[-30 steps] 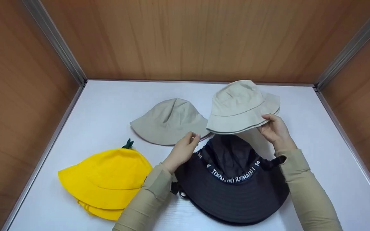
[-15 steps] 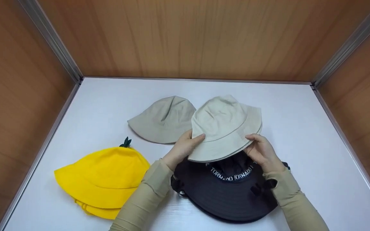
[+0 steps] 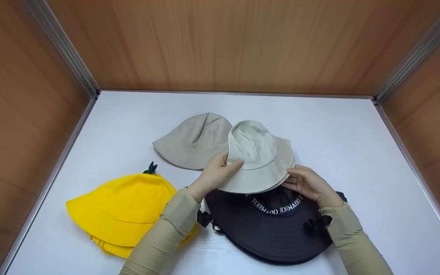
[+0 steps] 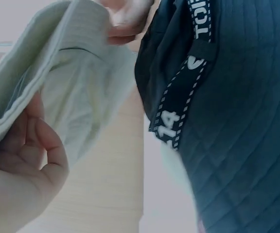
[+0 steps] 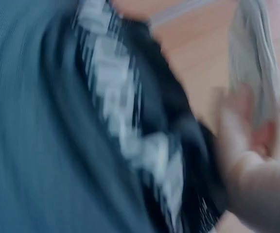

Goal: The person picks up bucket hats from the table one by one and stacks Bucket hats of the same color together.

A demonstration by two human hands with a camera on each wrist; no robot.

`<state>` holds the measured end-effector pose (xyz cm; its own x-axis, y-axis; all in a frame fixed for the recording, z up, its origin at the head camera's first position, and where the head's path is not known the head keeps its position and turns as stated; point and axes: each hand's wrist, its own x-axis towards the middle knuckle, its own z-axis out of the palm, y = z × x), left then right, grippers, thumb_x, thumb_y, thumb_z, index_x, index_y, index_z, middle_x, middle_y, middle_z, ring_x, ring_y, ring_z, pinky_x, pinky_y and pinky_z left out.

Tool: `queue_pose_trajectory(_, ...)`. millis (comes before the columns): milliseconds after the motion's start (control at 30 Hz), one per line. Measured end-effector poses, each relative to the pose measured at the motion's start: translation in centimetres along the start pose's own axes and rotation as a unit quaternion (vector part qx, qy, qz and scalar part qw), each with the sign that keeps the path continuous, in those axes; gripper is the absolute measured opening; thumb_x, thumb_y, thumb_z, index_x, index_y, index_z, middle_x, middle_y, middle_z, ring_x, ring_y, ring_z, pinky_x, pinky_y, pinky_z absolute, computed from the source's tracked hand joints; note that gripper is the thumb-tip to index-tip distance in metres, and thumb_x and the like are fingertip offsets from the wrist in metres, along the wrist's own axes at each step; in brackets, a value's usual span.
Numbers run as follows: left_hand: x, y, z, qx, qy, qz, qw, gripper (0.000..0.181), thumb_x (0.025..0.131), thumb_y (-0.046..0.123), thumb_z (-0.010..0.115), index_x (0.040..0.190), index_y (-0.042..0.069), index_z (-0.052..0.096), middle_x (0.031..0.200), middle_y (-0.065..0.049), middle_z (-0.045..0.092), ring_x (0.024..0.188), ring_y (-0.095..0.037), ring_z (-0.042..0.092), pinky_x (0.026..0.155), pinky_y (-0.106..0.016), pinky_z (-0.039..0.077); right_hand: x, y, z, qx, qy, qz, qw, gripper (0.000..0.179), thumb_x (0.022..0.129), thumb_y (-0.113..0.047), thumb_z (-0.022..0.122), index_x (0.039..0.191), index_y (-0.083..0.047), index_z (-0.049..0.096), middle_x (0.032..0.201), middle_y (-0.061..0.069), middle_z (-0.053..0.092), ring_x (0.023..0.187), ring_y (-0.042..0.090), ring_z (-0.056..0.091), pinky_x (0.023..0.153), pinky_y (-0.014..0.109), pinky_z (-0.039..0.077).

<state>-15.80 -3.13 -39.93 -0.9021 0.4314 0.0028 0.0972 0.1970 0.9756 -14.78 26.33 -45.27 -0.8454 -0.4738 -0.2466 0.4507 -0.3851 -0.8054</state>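
Observation:
A cream bucket hat (image 3: 256, 147), folded with its brim toward me, is held up over the back of a black wide-brimmed hat (image 3: 269, 236). My left hand (image 3: 214, 173) grips its left side, thumb on top of the brim; the left wrist view shows the fingers (image 4: 30, 141) curled under the brim edge. At the brim's right edge, my right hand (image 3: 309, 187) pinches the cloth between thumb and fingers. That hand is blurred in the right wrist view. White lettering runs along the black hat's inner band (image 5: 120, 97).
A grey-beige bucket hat (image 3: 195, 141) lies behind, partly covered by the cream one. At the left is a yellow hat (image 3: 124, 202) with a green leaf tuft (image 3: 151, 168), partly behind my left sleeve. Wooden panels (image 3: 220, 46) enclose the white table (image 3: 342, 130).
The cream hat has come down and left from the back right, over the black hat. My left hand, earlier apart from it, has taken its left brim. The right hand has moved left along with it.

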Motion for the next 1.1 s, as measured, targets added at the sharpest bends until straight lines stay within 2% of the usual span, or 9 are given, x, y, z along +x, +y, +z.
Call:
queue_pose_trajectory(100,-0.3,0.8,-0.2,0.009,-0.005,0.019,0.9998,0.034,0.095,0.017,0.056,0.121,-0.005,0.054,0.108,-0.019,0.066,0.084,-0.015,0.061,0.077,-0.029,0.052,-0.6,-0.6,-1.1,-0.061,-0.005,0.012,0.998,0.034,0.102,-0.004,0.033,0.091,-0.013,0.065,0.092,0.002,0.071,0.091,0.013,0.067,0.088,0.029,0.052)
queue_pose_trajectory(267,-0.8,1.9,-0.8,0.012,-0.015,0.051,0.9985,0.03,0.095,0.014,0.056,0.119,-0.004,0.054,0.11,-0.018,0.064,0.085,-0.012,0.058,0.077,-0.026,0.05,-0.8,-2.3,-1.2,-0.131,0.043,-0.031,0.99,0.029,0.099,-0.002,0.039,0.084,-0.014,0.06,0.088,-0.001,0.069,0.086,0.011,0.066,0.086,0.026,0.052)
queue_pose_trajectory(467,-1.7,4.6,-1.9,0.011,-0.031,0.083,0.9961,0.025,0.094,0.012,0.057,0.112,-0.006,0.055,0.1,-0.018,0.064,0.075,-0.009,0.057,0.07,-0.024,0.05,-0.3,-4.0,0.0,-0.267,0.125,-0.051,0.9543,0.012,0.097,-0.011,0.049,0.088,-0.016,0.055,0.091,-0.008,0.064,0.09,0.008,0.062,0.087,0.027,0.05)
queue_pose_trajectory(567,-2.2,6.1,-2.6,-0.002,-0.043,0.104,0.9937,0.022,0.094,0.008,0.056,0.11,-0.007,0.055,0.093,-0.016,0.062,0.071,-0.009,0.056,0.066,-0.024,0.05,0.4,-4.1,0.6,-0.299,0.135,-0.054,0.9432,0.002,0.096,-0.013,0.054,0.098,-0.013,0.053,0.097,-0.008,0.061,0.097,0.008,0.059,0.091,0.027,0.048)
queue_pose_trajectory(667,-2.8,7.2,-3.1,-0.02,-0.054,0.131,0.9897,0.022,0.093,0.008,0.057,0.108,-0.009,0.053,0.088,-0.014,0.06,0.07,-0.008,0.055,0.066,-0.023,0.049,1.3,-3.8,1.4,-0.302,0.12,-0.06,0.9438,0.017,0.096,-0.013,0.054,0.112,-0.009,0.05,0.105,-0.006,0.058,0.101,0.007,0.057,0.095,0.027,0.046)
queue_pose_trajectory(733,-3.1,7.5,-3.3,-0.025,-0.062,0.145,0.9872,0.025,0.093,0.012,0.058,0.106,-0.009,0.054,0.086,-0.012,0.06,0.07,-0.008,0.055,0.066,-0.023,0.049,2.0,-3.6,1.9,-0.305,0.102,-0.056,0.9452,0.03,0.098,-0.017,0.051,0.124,-0.003,0.045,0.119,0.004,0.055,0.115,0.014,0.053,0.098,0.028,0.042)
queue_pose_trajectory(833,-3.3,7.4,-3.4,-0.03,-0.078,0.156,0.9841,0.037,0.093,0.025,0.06,0.107,-0.009,0.053,0.085,-0.011,0.058,0.071,-0.008,0.053,0.066,-0.023,0.048,2.9,-3.3,2.6,-0.31,0.064,-0.046,0.9476,0.043,0.101,-0.028,0.044,0.135,-0.001,0.039,0.126,0.004,0.052,0.119,0.014,0.051,0.098,0.026,0.042)
queue_pose_trajectory(967,-3.4,7.3,-3.5,-0.027,-0.096,0.151,0.9835,0.041,0.094,0.03,0.059,0.108,-0.009,0.053,0.087,-0.014,0.059,0.071,-0.01,0.053,0.067,-0.024,0.048,3.5,-3.2,2.7,-0.3,-0.022,-0.022,0.9536,0.039,0.101,-0.038,0.039,0.129,-0.013,0.05,0.117,-0.009,0.059,0.11,0.004,0.055,0.093,0.022,0.045)
queue_pose_trajectory(1100,-3.5,7.0,-4.3,-0.02,-0.102,0.114,0.9881,0.032,0.095,0.018,0.056,0.113,-0.008,0.052,0.091,-0.015,0.061,0.072,-0.011,0.055,0.067,-0.025,0.05,3.3,-3.2,2.2,-0.283,-0.09,0.01,0.9548,0.023,0.101,-0.033,0.043,0.115,-0.023,0.058,0.113,-0.012,0.061,0.108,0.004,0.056,0.091,0.025,0.047)
